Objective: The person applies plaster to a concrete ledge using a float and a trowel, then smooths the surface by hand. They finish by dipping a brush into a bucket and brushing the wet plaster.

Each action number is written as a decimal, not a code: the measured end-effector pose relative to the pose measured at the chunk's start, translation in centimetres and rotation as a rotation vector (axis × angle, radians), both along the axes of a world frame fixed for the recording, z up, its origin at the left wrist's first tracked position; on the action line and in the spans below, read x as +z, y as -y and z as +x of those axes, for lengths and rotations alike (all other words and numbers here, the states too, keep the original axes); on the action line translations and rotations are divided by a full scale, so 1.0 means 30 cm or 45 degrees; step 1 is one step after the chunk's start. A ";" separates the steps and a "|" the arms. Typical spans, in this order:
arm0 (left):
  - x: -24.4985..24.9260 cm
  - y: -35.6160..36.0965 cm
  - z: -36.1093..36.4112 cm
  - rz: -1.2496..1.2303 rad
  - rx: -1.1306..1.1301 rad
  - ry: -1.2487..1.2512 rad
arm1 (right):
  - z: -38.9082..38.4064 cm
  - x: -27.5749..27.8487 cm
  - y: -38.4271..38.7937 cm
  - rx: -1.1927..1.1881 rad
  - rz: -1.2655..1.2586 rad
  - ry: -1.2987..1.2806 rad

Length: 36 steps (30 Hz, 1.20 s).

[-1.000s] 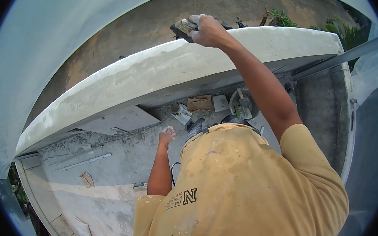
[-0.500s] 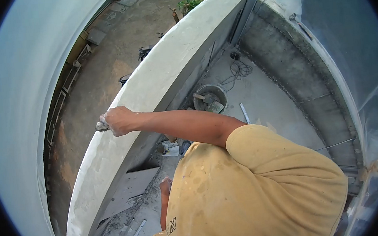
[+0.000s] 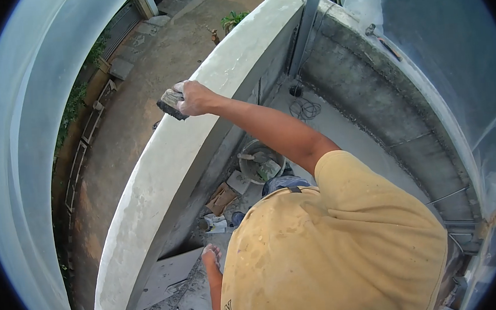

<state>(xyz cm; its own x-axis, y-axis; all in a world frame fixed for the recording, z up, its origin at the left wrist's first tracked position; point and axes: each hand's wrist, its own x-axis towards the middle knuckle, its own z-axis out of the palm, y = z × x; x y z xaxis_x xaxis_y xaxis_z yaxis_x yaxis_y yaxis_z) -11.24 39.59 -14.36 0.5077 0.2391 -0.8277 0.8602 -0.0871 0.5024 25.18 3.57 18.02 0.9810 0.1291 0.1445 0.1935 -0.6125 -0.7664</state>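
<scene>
My right hand (image 3: pixel 194 97), dusted white, reaches out over the curved wall top (image 3: pixel 161 156) and is closed round a scrubbing brush (image 3: pixel 171 104). The brush has a pale, smeared back and dark bristles, and it overlaps the outer edge of the wall in this view. My left hand (image 3: pixel 211 253) hangs low on the inner side of the wall, whitened at the fingers. Its fingers are loosely curled, and no object shows in them. Close by it a grey board (image 3: pixel 167 278) leans against the foot of the wall.
Below the outstretched arm stands a bucket (image 3: pixel 261 161) with tools in it. A coiled cable (image 3: pixel 306 111) lies on the floor. A metal post (image 3: pixel 307 25) rises at the far corner, near a hammer (image 3: pixel 383 42) on the right wall. Plastic sheeting (image 3: pixel 16 173) hangs outside, above lower ground.
My right hand has moved forward along the wall with the brush, which now shows more of its bristles. The view has shifted, and more of the left hand shows.
</scene>
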 end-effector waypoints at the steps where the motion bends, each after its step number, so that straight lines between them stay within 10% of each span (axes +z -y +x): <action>1: -0.031 0.015 -0.029 0.053 -0.107 0.014 | 0.061 0.001 0.131 -0.094 -0.151 0.108; 3: -0.006 0.156 -0.035 -0.067 0.352 -0.160 | 0.192 0.017 0.433 -0.167 -0.238 0.190; 12: -0.014 0.710 -0.085 0.064 -0.453 0.038 | 0.631 0.074 1.556 -0.699 -0.674 0.200; 16: -0.065 0.799 -0.204 -0.077 0.298 0.044 | 0.711 0.006 1.697 -0.881 -0.494 0.077; 19: 0.163 0.813 -0.164 0.081 0.089 -0.043 | 0.544 -0.071 1.425 -0.604 0.622 -0.236; 27: 0.142 0.611 -0.230 0.012 0.549 -0.129 | 0.048 -0.282 0.635 -0.011 1.461 -0.737; 36: -0.074 0.013 -0.291 0.121 0.379 0.094 | -0.394 -0.271 -0.509 0.455 0.831 -0.730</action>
<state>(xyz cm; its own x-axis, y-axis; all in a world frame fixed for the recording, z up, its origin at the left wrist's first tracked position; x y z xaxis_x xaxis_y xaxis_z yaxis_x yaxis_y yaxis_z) -19.96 39.19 -16.58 0.4616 0.4608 -0.7580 0.8164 0.1135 0.5662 13.37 18.84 9.89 0.8427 0.5004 -0.1986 -0.2265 -0.0052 -0.9740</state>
